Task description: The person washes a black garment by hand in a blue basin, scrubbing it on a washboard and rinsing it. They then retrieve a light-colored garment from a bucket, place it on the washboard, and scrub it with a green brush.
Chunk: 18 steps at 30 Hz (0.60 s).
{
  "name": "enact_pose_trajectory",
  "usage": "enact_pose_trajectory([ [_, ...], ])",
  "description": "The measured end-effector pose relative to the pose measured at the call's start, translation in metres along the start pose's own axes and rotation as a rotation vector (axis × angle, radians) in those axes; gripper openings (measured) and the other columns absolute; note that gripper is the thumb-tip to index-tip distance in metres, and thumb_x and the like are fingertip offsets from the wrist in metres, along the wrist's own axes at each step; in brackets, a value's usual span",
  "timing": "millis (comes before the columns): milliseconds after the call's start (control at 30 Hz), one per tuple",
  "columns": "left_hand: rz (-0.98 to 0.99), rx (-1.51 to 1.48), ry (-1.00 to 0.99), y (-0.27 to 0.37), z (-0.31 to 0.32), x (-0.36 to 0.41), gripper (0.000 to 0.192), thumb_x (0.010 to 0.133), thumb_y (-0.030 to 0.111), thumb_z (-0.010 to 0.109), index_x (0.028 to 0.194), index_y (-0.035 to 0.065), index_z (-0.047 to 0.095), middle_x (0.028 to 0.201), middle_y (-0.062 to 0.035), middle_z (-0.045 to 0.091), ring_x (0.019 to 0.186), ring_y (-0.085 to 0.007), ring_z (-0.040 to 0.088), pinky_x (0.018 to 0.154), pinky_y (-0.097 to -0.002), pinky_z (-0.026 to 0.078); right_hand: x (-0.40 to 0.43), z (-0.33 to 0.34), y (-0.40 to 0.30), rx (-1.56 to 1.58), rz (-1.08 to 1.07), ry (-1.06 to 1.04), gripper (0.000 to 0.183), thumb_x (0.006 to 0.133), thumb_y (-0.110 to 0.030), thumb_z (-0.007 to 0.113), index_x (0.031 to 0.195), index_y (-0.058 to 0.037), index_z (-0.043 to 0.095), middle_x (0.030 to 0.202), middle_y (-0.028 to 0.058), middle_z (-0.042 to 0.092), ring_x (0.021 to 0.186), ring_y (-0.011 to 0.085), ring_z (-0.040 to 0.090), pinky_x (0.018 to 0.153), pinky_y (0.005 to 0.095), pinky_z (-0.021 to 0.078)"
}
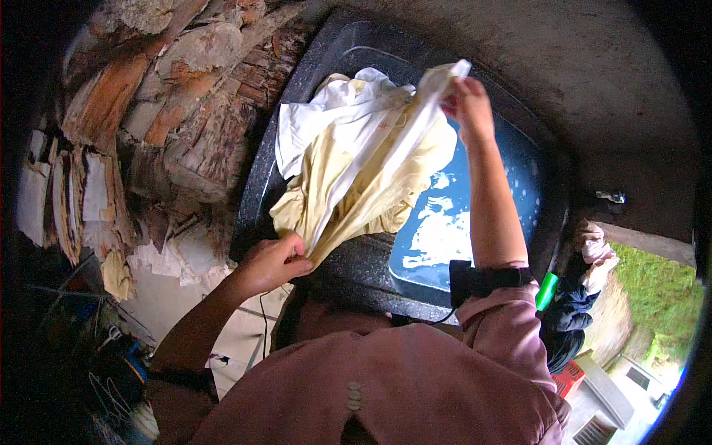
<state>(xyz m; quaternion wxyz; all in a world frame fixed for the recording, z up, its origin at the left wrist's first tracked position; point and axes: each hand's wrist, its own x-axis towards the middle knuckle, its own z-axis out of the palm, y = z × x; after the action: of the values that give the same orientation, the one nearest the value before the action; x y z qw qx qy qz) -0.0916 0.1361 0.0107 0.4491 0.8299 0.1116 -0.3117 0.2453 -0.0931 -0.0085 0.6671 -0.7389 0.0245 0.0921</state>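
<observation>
A yellow-and-white cloth garment (pixel 367 167) is stretched between my two hands above a dark speckled laundry sink (pixel 345 278). My left hand (pixel 275 261) pinches its lower end near the sink's front edge. At the upper right, my right hand (pixel 470 108) grips a white edge strip of the same cloth. White fabric (pixel 317 111) lies bunched beside it at the sink's left side; whether it is a separate piece I cannot tell. Bluish water (pixel 445 222) with bright reflections fills the basin to the right, partly behind my right forearm.
Stacked split firewood and bark (pixel 194 111) stand left of the sink. A metal tap (pixel 611 196) projects from the wall at right. Near it are a green object (pixel 547 291), dark and pale cloths (pixel 567 317) and a red crate (pixel 568 378). A black cable (pixel 265 322) hangs by my waist.
</observation>
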Motion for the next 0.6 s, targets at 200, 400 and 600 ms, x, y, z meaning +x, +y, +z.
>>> enact_pose_trajectory([
  [200, 0.331, 0.406, -0.054, 0.008, -0.003, -0.006, 0.018, 0.081, 0.021, 0.061, 0.084, 0.0040, 0.056, 0.081, -0.0149, 0.060, 0.073, -0.0302, 0.061, 0.068, -0.0409, 0.049, -0.031, 0.013, 0.041, -0.761, -0.137, 0.020, 0.060, 0.081, -0.044, 0.061, 0.120, -0.0008, 0.049, 0.105, 0.0169, 0.061, 0.098, 0.0294, 0.060, 0.087, 0.0372, 0.0452],
  [400, 0.600, 0.202, 0.347, 0.055, -0.029, 0.078, 0.017, 0.085, 0.015, 0.054, 0.082, -0.0006, 0.056, 0.077, -0.0198, 0.057, 0.073, -0.0364, 0.057, 0.065, -0.0443, 0.045, -0.033, 0.060, 0.046, -0.927, -0.104, 0.065, 0.066, 0.076, -0.044, 0.065, 0.120, 0.0012, 0.048, 0.098, 0.0193, 0.062, 0.089, 0.0324, 0.061, 0.082, 0.0395, 0.0475],
  [600, 0.498, 0.263, 0.668, 0.107, -0.036, 0.210, 0.021, 0.082, 0.019, 0.058, 0.088, -0.0008, 0.058, 0.085, -0.0197, 0.059, 0.083, -0.0359, 0.059, 0.075, -0.0427, 0.045, -0.034, -0.001, 0.070, 0.414, 0.413, 0.050, 0.026, 0.083, -0.005, 0.055, 0.106, 0.0060, 0.053, 0.086, 0.0122, 0.062, 0.069, 0.0213, 0.062, 0.062, 0.0331, 0.0529],
])
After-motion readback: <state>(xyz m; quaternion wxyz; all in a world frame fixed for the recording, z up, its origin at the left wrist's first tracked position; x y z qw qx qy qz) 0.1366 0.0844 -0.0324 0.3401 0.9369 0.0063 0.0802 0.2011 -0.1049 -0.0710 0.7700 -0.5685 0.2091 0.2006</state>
